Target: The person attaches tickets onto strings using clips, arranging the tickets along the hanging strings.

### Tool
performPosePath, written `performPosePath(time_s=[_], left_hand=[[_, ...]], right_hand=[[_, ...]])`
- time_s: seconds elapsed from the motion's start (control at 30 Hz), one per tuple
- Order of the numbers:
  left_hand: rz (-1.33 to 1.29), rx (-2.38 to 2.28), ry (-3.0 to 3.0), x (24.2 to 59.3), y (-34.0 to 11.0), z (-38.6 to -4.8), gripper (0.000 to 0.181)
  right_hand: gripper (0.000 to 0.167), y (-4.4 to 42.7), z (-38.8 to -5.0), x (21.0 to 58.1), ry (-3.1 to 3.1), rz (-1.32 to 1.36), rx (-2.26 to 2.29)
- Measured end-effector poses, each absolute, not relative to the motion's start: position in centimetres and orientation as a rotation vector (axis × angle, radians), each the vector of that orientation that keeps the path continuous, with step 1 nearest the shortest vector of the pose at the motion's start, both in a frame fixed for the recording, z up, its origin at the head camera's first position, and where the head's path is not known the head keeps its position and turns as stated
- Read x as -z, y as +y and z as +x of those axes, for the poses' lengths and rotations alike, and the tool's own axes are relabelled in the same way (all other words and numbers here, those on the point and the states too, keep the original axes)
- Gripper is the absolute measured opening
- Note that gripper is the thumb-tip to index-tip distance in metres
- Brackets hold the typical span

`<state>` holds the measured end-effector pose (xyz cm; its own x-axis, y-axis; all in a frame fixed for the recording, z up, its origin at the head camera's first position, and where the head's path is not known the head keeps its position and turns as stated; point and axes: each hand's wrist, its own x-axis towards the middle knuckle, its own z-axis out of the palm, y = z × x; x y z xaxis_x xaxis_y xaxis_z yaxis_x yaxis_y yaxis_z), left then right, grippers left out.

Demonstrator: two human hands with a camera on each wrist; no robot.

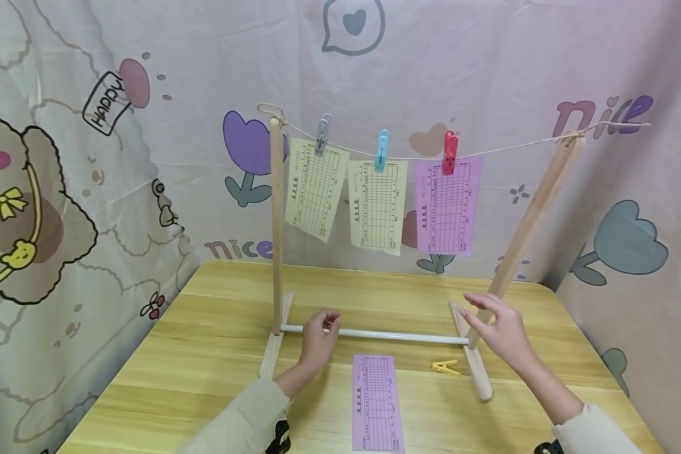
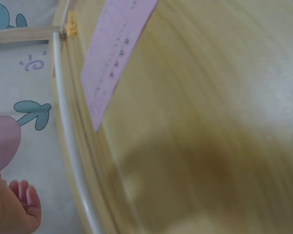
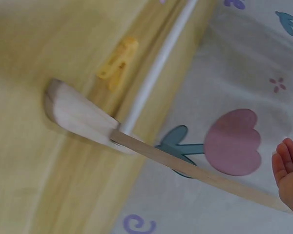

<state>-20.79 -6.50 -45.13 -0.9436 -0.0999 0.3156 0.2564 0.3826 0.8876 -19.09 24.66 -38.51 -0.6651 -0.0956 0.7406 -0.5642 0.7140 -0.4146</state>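
Note:
My left hand (image 1: pixel 320 340) is over the white crossbar (image 1: pixel 397 336) near its left end, fingers loosely bent and nothing in them. Beside the right post (image 1: pixel 536 214) hovers my right hand (image 1: pixel 502 328), thumb and fingers apart, holding nothing. A purple printed slip (image 1: pixel 376 403) lies on the table between the hands. To its right is a yellow clothespin (image 1: pixel 446 367). Above, a string (image 1: pixel 505 150) carries two yellow slips, under a grey clothespin (image 1: pixel 322 135) and a blue clothespin (image 1: pixel 382 151), and a purple slip (image 1: pixel 449 214) under a red clothespin (image 1: pixel 451 152).
The string runs between the wooden left post (image 1: pixel 277 227) and the leaning right post. Wooden feet (image 1: pixel 479 375) support both on the wood-grain table (image 1: pixel 164 384). A printed cloth (image 1: pixel 176 38) hangs behind and at the sides.

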Motion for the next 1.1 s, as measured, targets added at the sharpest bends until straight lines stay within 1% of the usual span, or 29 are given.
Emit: performPosePath(time_s=[0.3, 0.53, 0.77, 0.97, 1.1], left_hand=[[-0.098, 1.609, -2.354, 47.4, -6.5, -19.9, 0.022], [-0.086, 1.627, -2.408, 49.0, -6.6, -18.9, 0.021], [-0.042, 1.629, -2.436, 49.9, -6.4, -17.9, 0.021], [-0.024, 1.597, -2.452, 50.6, -6.4, -17.5, 0.022], [0.004, 1.586, -2.463, 50.9, -6.3, -17.3, 0.023]], right_hand=[[0.029, 24.5, -18.0, 41.9, -2.26, 0.448, -0.873], [0.03, 24.4, -17.4, 44.7, -2.273, 0.407, -0.919], [0.029, 24.5, -17.1, 46.3, -2.31, 0.36, -0.947], [0.028, 24.6, -16.8, 47.4, -2.407, 0.286, -0.966], [0.029, 24.6, -16.6, 48.1, -2.469, 0.282, -0.954]])
